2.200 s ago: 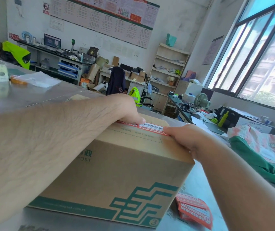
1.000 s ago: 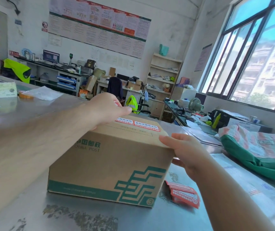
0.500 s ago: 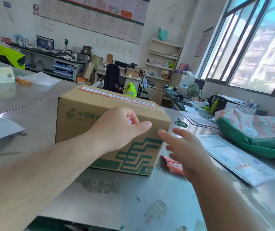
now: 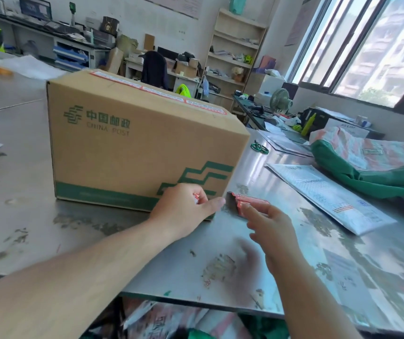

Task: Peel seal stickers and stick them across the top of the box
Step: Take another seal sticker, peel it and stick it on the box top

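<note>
China Post cardboard box (image 4: 132,148) is sitting upright on the steel table (image 4: 25,211), left of centre. Its long axis is running from the left toward the right, and its printed long side is facing the camera. A line of red-and-white seal stickers (image 4: 147,90) is lying end to end along the top and following that long axis.

The left hand (image 4: 186,209) is hovering in front of the box's lower right corner. Its fingers are curling in and pinching a small red-and-white strip (image 4: 196,198), while the thumb is pointing right.

The right hand (image 4: 269,226) is reaching forward with fingers straight and spread. Its fingertips are meeting a stack of red seal stickers (image 4: 247,203) lying on the table just beside that corner.

A white mailer (image 4: 330,199), a green mail sack (image 4: 372,172) and green-handled scissors (image 4: 259,148) are lying to the right.
</note>
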Motion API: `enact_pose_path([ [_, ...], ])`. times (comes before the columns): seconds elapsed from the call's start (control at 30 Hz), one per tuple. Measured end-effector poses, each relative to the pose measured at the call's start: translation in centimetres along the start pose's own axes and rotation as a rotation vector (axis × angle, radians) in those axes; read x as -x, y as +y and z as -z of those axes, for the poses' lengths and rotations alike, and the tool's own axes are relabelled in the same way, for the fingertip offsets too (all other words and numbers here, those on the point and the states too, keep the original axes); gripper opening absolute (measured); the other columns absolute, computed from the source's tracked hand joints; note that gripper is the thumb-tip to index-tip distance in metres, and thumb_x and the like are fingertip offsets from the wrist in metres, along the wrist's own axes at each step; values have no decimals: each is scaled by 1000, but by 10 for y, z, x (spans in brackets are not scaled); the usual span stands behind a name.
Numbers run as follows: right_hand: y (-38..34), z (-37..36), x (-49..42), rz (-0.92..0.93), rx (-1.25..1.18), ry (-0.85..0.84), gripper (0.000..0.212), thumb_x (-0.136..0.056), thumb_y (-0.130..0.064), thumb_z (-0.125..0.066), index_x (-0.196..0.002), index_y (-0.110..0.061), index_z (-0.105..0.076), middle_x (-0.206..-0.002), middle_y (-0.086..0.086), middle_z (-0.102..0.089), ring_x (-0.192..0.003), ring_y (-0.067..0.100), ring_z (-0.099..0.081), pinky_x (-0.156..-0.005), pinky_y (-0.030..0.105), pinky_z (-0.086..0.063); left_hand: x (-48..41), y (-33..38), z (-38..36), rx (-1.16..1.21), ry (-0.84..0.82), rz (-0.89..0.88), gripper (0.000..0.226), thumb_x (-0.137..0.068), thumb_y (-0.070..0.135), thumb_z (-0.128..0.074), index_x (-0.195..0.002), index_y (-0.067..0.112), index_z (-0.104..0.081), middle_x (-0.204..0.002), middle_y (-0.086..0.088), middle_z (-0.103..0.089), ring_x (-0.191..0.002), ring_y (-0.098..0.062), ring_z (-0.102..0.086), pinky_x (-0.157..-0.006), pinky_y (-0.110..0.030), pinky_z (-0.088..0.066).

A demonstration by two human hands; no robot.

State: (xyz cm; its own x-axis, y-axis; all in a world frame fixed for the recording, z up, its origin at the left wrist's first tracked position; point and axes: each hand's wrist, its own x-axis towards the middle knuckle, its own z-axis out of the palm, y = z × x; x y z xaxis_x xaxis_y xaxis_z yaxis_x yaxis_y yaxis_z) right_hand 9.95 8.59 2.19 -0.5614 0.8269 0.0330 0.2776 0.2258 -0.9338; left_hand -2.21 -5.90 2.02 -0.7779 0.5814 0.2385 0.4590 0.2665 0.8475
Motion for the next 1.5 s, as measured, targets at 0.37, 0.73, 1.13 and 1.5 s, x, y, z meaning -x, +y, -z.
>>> enact_pose_path([
  [0.37, 23, 0, -26, 7, 117, 294, 20, -87, -37, -64, -78, -20, -68, -74, -1, -69, -79, 25, -68, -73, 36, -50, -1, -11, -41, 21, -93, -240, 45, -83, 51, -67, -58, 22, -43, -47, 6, -41, -47, -7, -37, -52, -29, -34],
  [0.73, 29, -1, -70, 47, 463, 320, 33, -95, -40, -49, -123, -33, -66, -134, 11, -52, -129, 34, -39, -106, 37, -31, 3, -26, -38, 60, -548, -206, 11, -77, 13, -51, -83, 20, -57, -66, 10, -45, -66, -10, -34, -60, -25, -32],
  [1.13, 42, 2, -69, 94, 440, 333, 43, -95, -42, -44, -61, -22, -62, -98, 10, -60, -116, 40, -48, -92, 39, -34, 1, -14, -38, 144, -422, -292, 12, -102, 20, -45, -113, 22, -49, -86, -6, -51, -70, -5, -44, -68, -16, -37],
  [1.5, 40, 2, -74, -13, 485, 355, 66, -81, -59, -71, -127, -13, -59, -130, 12, -60, -122, 31, -56, -101, 39, -42, 0, -15, -32, 400, -390, -206, 31, -99, -2, -45, -105, 22, -63, -100, -2, -74, -97, -13, -68, -93, -21, -49],
])
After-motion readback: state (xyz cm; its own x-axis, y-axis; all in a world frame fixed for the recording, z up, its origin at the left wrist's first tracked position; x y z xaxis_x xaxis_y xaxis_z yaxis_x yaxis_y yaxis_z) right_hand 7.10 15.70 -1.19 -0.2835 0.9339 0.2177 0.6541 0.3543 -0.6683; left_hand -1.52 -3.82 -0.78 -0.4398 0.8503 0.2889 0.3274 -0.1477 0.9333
